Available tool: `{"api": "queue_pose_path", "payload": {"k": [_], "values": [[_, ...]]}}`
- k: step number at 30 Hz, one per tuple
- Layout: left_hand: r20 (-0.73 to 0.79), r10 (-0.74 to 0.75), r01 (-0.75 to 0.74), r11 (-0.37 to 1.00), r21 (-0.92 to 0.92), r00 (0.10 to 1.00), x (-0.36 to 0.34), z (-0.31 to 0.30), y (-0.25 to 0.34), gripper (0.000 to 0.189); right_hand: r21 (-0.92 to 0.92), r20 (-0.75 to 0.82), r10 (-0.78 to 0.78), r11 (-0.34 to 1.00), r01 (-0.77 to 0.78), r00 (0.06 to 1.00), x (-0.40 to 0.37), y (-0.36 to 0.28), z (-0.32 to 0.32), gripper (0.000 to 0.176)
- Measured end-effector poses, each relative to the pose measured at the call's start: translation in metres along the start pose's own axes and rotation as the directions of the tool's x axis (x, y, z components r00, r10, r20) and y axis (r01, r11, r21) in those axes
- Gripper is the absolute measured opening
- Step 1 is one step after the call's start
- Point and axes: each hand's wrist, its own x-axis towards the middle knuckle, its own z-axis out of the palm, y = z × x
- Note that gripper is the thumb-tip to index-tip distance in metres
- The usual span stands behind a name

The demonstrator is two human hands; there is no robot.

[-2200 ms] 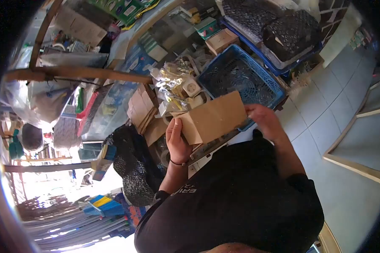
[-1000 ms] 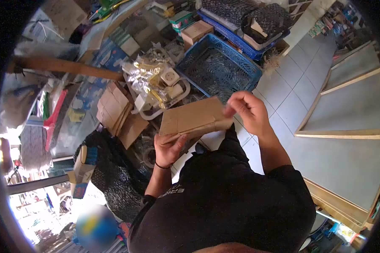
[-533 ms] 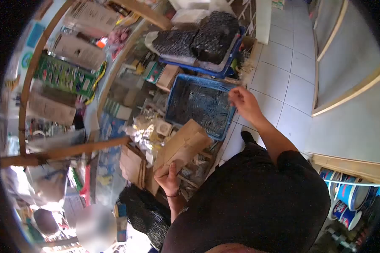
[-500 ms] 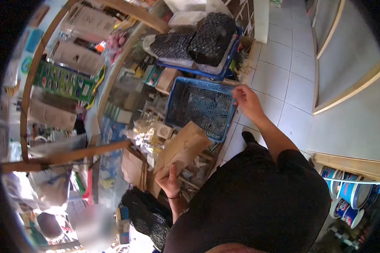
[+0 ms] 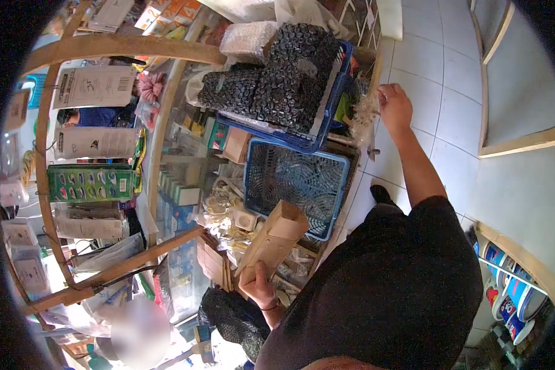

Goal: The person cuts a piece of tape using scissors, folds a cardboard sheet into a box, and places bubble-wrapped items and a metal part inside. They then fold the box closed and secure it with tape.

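My left hand [image 5: 260, 288] is closed around the lower end of a narrow brown cardboard box [image 5: 271, 243], with the thumb on its near face. The upper end of the box looks open. Out to the right, my right hand [image 5: 396, 110] is raised with its fingers curled. It is right beside a pale, tangled bundle [image 5: 364, 120] at the side of the baskets; whether anything is pinched in the fingers is hidden. A blue plastic basket [image 5: 253, 179] with a patterned bottom stands just beyond the cardboard box.
Parcels in black bubble wrap [image 5: 296, 77] fill a second blue basket [image 5: 317, 143] farther back. Folded brown cardboard [image 5: 213, 259] and a black wrapped bundle [image 5: 234, 320] lie near my left hand. A wooden frame [image 5: 129, 46] with hanging packs is at left; white floor tiles [image 5: 422, 102] are at right.
My right hand has moved from the basket's rim up and away to the pale bundle. The cardboard box has turned in my left hand, showing its upper end. The view has shifted.
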Motion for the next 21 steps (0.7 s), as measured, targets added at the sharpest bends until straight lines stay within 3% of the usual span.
{"api": "queue_pose_path", "payload": {"k": [3,6,9,17,21], "values": [[0.022,0.057,-0.059,0.994,0.090,0.998,0.004,0.015,0.010,0.022,-0.073,0.133,-0.140,0.986,0.150,0.981,0.006,0.014,0.025,0.016],[0.077,0.169,-0.181,0.965,0.191,0.983,0.001,0.011,0.001,0.022,0.013,0.242,-0.171,0.985,0.173,0.955,-0.005,0.015,0.032,0.020],[-0.055,-0.033,0.036,0.997,0.065,0.998,0.001,0.026,0.006,0.020,0.047,0.301,-0.154,0.988,0.147,0.941,-0.007,0.014,0.024,0.021],[0.012,0.061,-0.060,0.998,-0.029,0.998,0.014,0.028,0.011,0.021,-0.013,0.270,-0.175,0.983,0.185,0.947,-0.020,-0.005,0.015,0.016],[-0.009,-0.032,0.030,0.983,-0.182,0.999,0.015,0.013,0.008,0.024,-0.084,0.269,-0.202,0.969,0.232,0.942,-0.041,-0.012,0.009,0.015]]}}
